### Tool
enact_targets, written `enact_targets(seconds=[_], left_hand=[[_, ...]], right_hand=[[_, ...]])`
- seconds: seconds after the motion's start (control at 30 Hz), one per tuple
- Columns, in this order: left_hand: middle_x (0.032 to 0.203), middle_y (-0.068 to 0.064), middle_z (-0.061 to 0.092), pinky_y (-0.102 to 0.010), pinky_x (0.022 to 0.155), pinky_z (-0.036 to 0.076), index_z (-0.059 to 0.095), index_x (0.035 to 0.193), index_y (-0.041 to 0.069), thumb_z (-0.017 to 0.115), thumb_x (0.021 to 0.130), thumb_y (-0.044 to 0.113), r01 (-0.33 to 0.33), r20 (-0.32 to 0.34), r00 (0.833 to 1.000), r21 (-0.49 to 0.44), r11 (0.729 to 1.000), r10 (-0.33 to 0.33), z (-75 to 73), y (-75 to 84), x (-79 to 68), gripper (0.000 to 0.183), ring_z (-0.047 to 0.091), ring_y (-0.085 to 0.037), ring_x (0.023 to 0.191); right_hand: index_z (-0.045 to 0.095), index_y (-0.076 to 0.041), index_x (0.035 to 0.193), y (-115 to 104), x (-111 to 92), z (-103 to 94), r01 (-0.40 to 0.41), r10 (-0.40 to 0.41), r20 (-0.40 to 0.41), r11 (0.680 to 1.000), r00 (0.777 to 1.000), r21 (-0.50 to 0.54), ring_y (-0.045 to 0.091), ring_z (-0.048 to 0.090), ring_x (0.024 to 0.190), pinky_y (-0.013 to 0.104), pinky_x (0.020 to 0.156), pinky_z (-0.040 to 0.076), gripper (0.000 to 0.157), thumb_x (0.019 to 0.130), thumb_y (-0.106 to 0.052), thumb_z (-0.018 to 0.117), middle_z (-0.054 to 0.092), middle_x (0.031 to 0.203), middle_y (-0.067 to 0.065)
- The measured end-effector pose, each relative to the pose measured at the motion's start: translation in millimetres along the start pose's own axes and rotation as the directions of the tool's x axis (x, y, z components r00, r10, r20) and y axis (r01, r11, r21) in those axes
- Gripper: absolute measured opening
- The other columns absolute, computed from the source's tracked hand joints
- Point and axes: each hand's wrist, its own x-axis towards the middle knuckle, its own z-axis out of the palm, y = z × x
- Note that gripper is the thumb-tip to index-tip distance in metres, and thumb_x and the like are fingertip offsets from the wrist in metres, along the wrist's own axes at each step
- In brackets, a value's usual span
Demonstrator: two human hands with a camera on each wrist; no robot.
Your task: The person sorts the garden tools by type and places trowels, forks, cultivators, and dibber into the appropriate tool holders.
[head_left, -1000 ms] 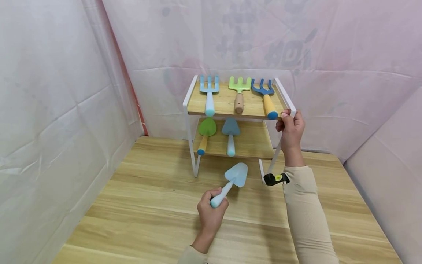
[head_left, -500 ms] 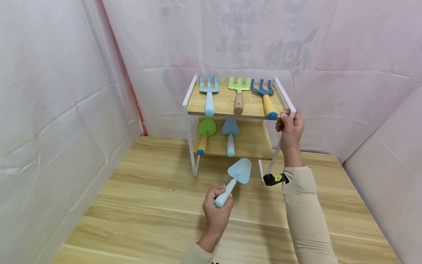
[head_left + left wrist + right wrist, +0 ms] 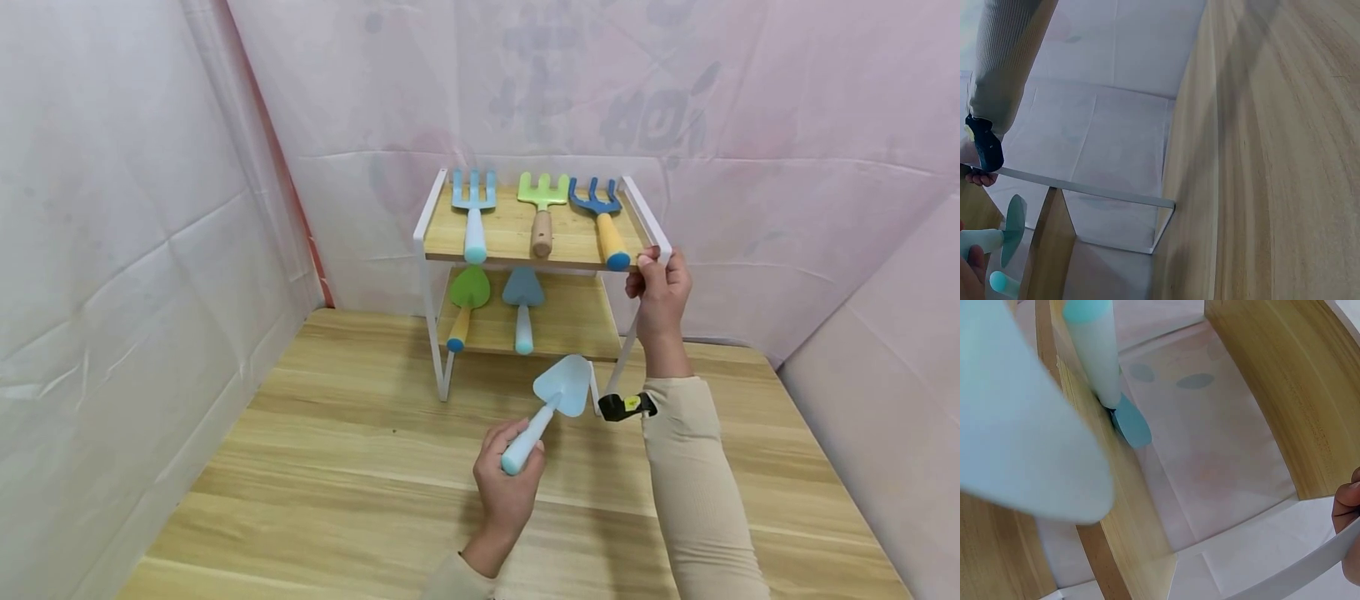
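My left hand [image 3: 510,483] grips the white handle of a light blue hand trowel [image 3: 564,387], its blade tilted up to the right in front of the lower shelf. In the right wrist view that pale blade [image 3: 1016,425] looms close at the left. My right hand [image 3: 663,292] holds the front right corner of the two-tier rack [image 3: 429,317], fingers around the white frame under the top board. On the lower shelf lie a green trowel [image 3: 470,288] with a yellow handle and a blue-grey trowel [image 3: 523,287] with a white handle.
The top shelf bears a light blue hand fork [image 3: 474,200], a green fork [image 3: 543,193] with a wooden handle and a dark blue fork [image 3: 595,200] with a yellow handle. The rack stands on a wood-grain table [image 3: 337,467], with pale sheets [image 3: 337,83] behind and beside it.
My left hand has moved right and slightly upward with the trowel, bringing its blade nearer the rack's right leg. The right hand keeps its hold on the rack corner.
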Motion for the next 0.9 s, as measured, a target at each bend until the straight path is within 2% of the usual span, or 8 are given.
enact_targets(seconds=[0.1, 0.3, 0.43, 0.6, 0.7, 0.9], left_hand=[[0.096, -0.014, 0.064, -0.034, 0.07, 0.052, 0.067, 0.098, -0.004, 0.071, 0.068, -0.013, -0.026, -0.011, 1.0, 0.017, 1.0, 0.026, 1.6, -11.9, -3.0, 0.032, 0.062, -0.027, 0.084], [0.103, -0.013, 0.064, -0.037, 0.075, 0.053, 0.067, 0.104, -0.002, 0.072, 0.074, -0.006, -0.025, -0.034, 0.999, -0.002, 1.0, 0.024, 8.6, -17.3, -0.4, 0.03, 0.061, -0.028, 0.091], [0.103, -0.016, 0.063, -0.037, 0.076, 0.052, 0.066, 0.103, -0.005, 0.071, 0.074, -0.009, -0.018, -0.051, 0.999, -0.036, 0.999, 0.016, 17.6, -13.7, 4.1, 0.03, 0.06, -0.03, 0.093], [0.099, -0.023, 0.061, -0.037, 0.073, 0.052, 0.063, 0.099, -0.012, 0.068, 0.071, -0.016, -0.027, -0.074, 0.997, -0.038, 0.999, 0.024, 27.5, 2.9, 13.2, 0.029, 0.06, -0.035, 0.089], [0.098, -0.024, 0.061, -0.037, 0.072, 0.052, 0.063, 0.098, -0.014, 0.067, 0.071, -0.017, 0.001, -0.08, 0.997, -0.041, 0.999, -0.004, 32.1, 11.4, 19.8, 0.028, 0.06, -0.036, 0.088], [0.1, -0.024, 0.062, -0.036, 0.071, 0.053, 0.063, 0.101, -0.013, 0.067, 0.073, -0.015, 0.068, -0.074, 0.995, -0.064, 0.996, -0.073, 43.1, 10.0, 31.7, 0.029, 0.061, -0.032, 0.088]], right_hand=[[0.052, -0.005, 0.081, 0, 0, 0.7, -0.006, 0.006, 0.004, 1.0, 1.0, -0.008, 0.01, 0.042, 0.044, 0.017, 0.041, 0.035, 0.008, 0.086, 0.001, 0.049, 0.046, 0.058, 0.005], [0.053, -0.005, 0.082, 1, 1, -0.6, -0.001, 0.001, 0.001, 1.0, 1.0, -0.031, 0.011, 0.042, 0.044, 0.017, 0.042, 0.035, 0.008, 0.087, 0.0, 0.049, 0.046, 0.058, 0.005], [0.052, -0.003, 0.083, 2, 1, -0.6, 0.007, -0.006, 0.005, 0.999, 1.0, -0.041, 0.011, 0.042, 0.044, 0.017, 0.041, 0.035, 0.005, 0.087, -0.001, 0.05, 0.047, 0.058, 0.005], [0.052, -0.002, 0.083, 3, 1, -0.8, 0.006, -0.006, 0.005, 0.999, 1.0, -0.039, 0.012, 0.042, 0.044, 0.017, 0.041, 0.036, 0.004, 0.086, -0.001, 0.05, 0.046, 0.058, 0.006], [0.052, -0.002, 0.083, 3, 1, -1.0, 0.005, -0.004, 0.001, 0.999, 1.0, -0.039, 0.012, 0.042, 0.044, 0.017, 0.041, 0.036, 0.004, 0.086, -0.001, 0.05, 0.046, 0.058, 0.006], [0.052, -0.002, 0.082, 3, 1, 0.0, 0.007, -0.007, -0.009, 1.0, 1.0, -0.03, 0.011, 0.042, 0.043, 0.017, 0.041, 0.036, 0.004, 0.085, -0.001, 0.051, 0.047, 0.058, 0.005]])
